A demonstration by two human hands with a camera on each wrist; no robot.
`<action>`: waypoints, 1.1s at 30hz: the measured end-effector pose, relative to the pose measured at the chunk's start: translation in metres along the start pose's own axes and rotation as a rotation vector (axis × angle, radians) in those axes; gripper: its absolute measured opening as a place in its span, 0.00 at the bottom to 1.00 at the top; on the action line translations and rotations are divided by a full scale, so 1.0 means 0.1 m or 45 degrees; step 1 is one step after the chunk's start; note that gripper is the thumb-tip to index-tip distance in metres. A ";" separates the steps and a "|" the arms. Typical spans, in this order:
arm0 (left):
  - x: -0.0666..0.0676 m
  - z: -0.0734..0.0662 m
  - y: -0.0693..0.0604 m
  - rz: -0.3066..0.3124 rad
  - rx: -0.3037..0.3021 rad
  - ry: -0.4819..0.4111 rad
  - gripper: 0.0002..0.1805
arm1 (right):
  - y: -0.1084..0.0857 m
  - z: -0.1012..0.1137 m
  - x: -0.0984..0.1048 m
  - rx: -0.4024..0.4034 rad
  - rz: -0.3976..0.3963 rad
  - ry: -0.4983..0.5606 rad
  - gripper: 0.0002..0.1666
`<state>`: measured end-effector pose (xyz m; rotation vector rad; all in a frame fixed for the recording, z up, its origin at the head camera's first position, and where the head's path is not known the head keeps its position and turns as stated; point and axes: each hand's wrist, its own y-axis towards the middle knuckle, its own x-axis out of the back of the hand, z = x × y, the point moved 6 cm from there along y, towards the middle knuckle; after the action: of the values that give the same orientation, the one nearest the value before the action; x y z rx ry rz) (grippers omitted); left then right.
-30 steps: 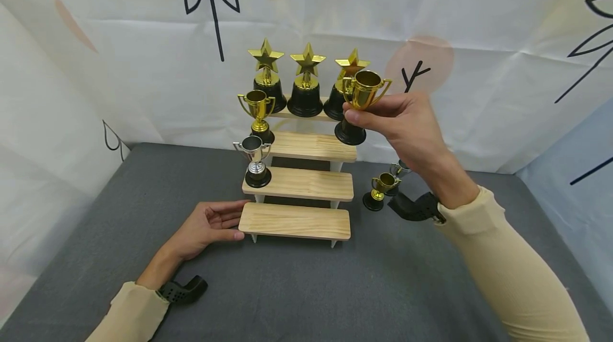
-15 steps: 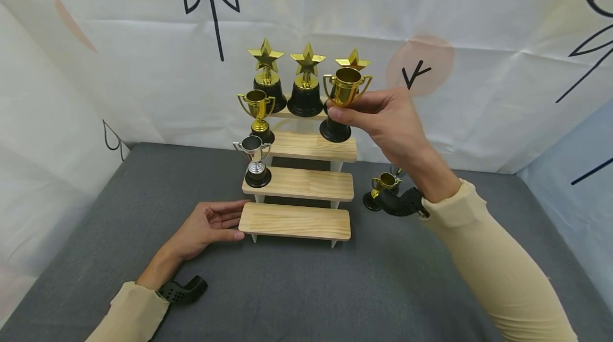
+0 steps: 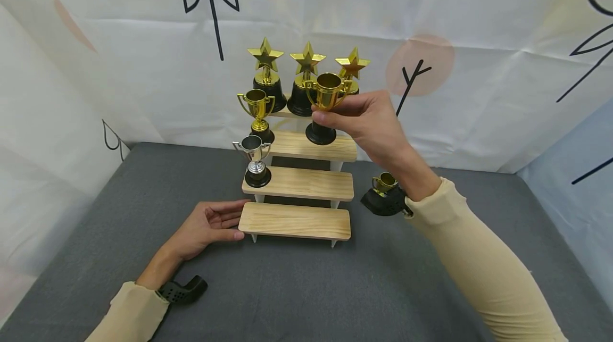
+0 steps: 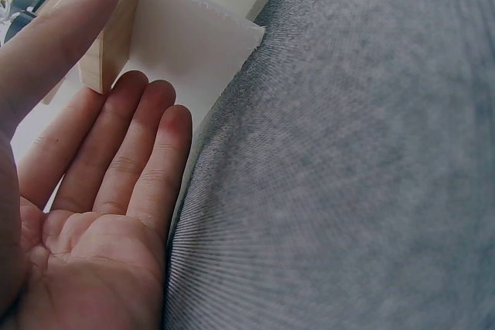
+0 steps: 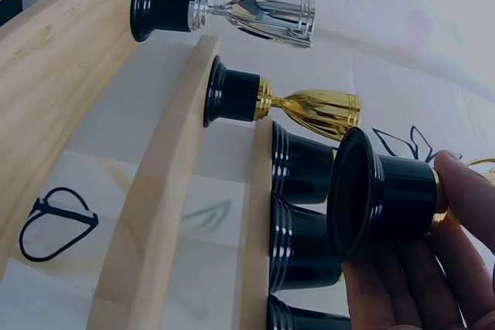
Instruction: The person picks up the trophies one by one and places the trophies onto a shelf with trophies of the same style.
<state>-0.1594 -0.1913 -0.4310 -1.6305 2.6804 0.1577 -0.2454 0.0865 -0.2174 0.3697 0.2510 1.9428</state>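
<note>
My right hand (image 3: 375,125) pinches a gold trophy cup (image 3: 329,89) by its stem, upright above the middle of the second-highest step. In the right wrist view its black base (image 5: 406,195) is apart from the wooden steps (image 5: 155,214). Against the left end of the lowest step (image 3: 294,220) lies my left hand (image 3: 203,229), fingers straight and thumb along the front corner. The left wrist view has its fingertips by the white side support (image 4: 189,40). Another gold trophy cup (image 3: 257,105) and a silver trophy cup (image 3: 255,149) stand at the left ends of two middle steps.
Three star trophies (image 3: 265,58) line the top step. On the grey table (image 3: 268,289), right of the stand, a small gold trophy cup (image 3: 384,181) is partly hidden by the right wrist's black strap mount (image 3: 383,202). A white patterned cloth (image 3: 345,7) hangs behind.
My right hand has carried the gold trophy cup leftward, from the right end of the second-highest step to above its middle. The left hand stays put.
</note>
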 end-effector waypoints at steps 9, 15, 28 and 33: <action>0.01 0.00 0.00 -0.016 0.012 0.025 0.41 | 0.03 -0.15 -0.08 -0.051 0.013 -0.051 0.13; 0.00 -0.01 0.00 -0.017 0.006 0.024 0.40 | 0.03 -0.24 -0.12 -0.074 0.006 -0.074 0.12; 0.00 -0.01 0.00 -0.005 -0.006 0.004 0.40 | 0.06 -0.37 -0.19 -0.105 0.006 -0.066 0.13; 0.00 0.00 0.00 -0.001 -0.003 0.002 0.41 | 0.07 -0.40 -0.21 -0.122 0.000 -0.081 0.14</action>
<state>-0.1596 -0.1916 -0.4311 -1.6332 2.6819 0.1593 -0.2587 0.0648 -0.2553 0.3675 0.1160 1.9315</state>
